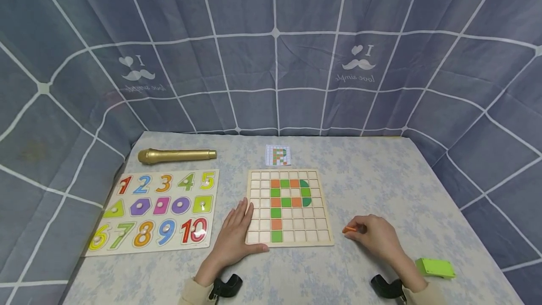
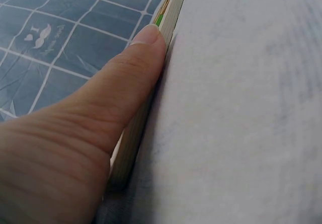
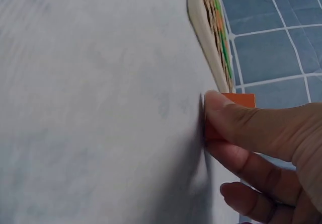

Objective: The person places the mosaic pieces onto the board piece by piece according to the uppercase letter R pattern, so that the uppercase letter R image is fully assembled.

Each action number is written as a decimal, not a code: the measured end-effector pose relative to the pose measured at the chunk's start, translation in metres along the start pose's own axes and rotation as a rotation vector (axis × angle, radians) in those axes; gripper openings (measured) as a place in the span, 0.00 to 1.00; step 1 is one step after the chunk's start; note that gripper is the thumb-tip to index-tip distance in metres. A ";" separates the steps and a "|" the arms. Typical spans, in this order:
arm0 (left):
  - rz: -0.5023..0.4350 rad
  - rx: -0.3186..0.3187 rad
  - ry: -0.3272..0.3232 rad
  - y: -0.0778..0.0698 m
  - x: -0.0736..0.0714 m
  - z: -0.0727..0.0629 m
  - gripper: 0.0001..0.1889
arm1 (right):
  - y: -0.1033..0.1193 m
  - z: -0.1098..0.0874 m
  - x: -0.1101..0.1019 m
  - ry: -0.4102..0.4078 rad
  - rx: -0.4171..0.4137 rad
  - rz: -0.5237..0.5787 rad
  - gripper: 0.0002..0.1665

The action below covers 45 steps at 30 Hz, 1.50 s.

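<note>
A wooden grid board (image 1: 322,229) lies in the middle of the table. Orange and green tiles (image 1: 276,212) fill some of its cells in a P shape. My left hand (image 1: 233,234) rests at the board's lower left corner, fingers straight along its left side. In the left wrist view the left thumb (image 2: 126,73) lies against the board's edge. To the right of the board, my right hand (image 1: 377,236) pinches an orange tile (image 3: 244,100) between thumb and fingers, close above the tablecloth. Part of that tile is hidden by the thumb.
Behind the board lies a small pattern card (image 1: 278,155) with a coloured R. A number and shape puzzle board (image 1: 156,213) is at the left, with a gold microphone (image 1: 177,155) behind it. A green block (image 1: 435,268) sits beside the right forearm.
</note>
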State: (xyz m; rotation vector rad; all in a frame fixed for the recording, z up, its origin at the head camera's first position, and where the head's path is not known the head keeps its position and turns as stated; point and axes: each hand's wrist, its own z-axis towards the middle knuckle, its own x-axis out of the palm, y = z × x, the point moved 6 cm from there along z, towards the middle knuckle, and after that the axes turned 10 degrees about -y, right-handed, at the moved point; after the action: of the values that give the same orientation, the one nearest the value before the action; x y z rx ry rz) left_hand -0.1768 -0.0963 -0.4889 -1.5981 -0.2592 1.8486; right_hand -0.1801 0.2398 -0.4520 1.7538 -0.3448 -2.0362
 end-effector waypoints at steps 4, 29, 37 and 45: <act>0.006 0.010 -0.012 0.000 -0.001 0.000 0.60 | 0.010 0.008 0.003 -0.023 0.009 0.032 0.07; 0.003 0.018 -0.022 -0.002 -0.002 0.000 0.60 | 0.114 0.061 0.065 -0.003 -0.343 0.179 0.08; 0.005 0.014 -0.024 -0.001 -0.003 0.000 0.60 | 0.118 0.065 0.063 -0.048 -0.401 0.160 0.03; 0.011 0.015 -0.012 0.000 -0.001 -0.001 0.60 | 0.119 0.060 0.064 -0.083 -0.478 0.082 0.03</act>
State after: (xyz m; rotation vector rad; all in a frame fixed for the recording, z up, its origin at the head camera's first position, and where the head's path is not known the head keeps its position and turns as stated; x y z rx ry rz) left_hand -0.1762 -0.0966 -0.4885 -1.5820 -0.2410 1.8646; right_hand -0.2269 0.0998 -0.4436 1.3452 0.0479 -1.9352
